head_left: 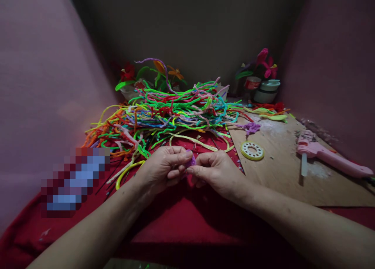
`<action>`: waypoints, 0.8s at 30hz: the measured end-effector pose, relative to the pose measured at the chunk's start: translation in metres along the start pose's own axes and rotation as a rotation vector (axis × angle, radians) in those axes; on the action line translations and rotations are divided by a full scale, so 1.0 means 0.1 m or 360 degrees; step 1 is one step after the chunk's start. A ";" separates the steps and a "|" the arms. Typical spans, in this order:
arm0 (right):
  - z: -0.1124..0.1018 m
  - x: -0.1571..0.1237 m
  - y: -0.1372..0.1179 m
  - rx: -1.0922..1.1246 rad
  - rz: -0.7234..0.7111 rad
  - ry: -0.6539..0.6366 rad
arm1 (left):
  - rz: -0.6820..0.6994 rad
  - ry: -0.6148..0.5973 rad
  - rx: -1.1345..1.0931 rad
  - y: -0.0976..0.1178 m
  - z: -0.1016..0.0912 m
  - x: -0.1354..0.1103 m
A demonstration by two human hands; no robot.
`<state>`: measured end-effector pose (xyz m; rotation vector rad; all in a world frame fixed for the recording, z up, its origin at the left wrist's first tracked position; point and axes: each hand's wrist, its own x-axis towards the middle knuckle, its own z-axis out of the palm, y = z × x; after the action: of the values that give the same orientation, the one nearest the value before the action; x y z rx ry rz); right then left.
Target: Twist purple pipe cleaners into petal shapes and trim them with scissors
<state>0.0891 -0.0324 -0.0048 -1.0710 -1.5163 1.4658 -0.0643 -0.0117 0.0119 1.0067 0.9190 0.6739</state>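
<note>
Between my fingers is a small purple pipe cleaner piece, mostly covered by them. My left hand pinches its upper end with thumb and forefinger. From the other side my right hand grips it with the thumb on top and the fingers curled beneath. Both hands are close together above the red cloth. Just beyond them lies a large tangled heap of coloured pipe cleaners. Another purple pipe cleaner shape rests on the brown board to the right.
On the brown board lie a pink glue gun and a yellow-edged spool. Pipe cleaner flowers stand at the back, near a lidded jar. A blurred-out bluish item lies at left. Walls rise on both sides.
</note>
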 end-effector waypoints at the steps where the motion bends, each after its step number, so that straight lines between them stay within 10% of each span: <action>1: -0.01 0.00 0.00 0.0039 0.0036 -0.0004 | 0.0048 0.0031 0.0036 0.00 0.00 0.00; 15: -0.02 -0.01 -0.04 0.0236 0.0104 -0.0042 | 0.0673 0.0603 0.0533 0.03 0.19 -0.06; 20: -0.09 0.00 -0.06 0.0210 -0.0009 0.0212 | 0.0370 0.0258 0.0962 0.11 0.08 -0.09; 24: -0.11 0.01 -0.07 0.0087 -0.0017 0.0325 | 0.0910 0.0339 0.1702 0.03 0.05 -0.11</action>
<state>0.0986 -0.0269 0.0030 -1.1408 -1.3300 1.3390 -0.0649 -0.0214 0.0192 2.2372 1.2133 0.7674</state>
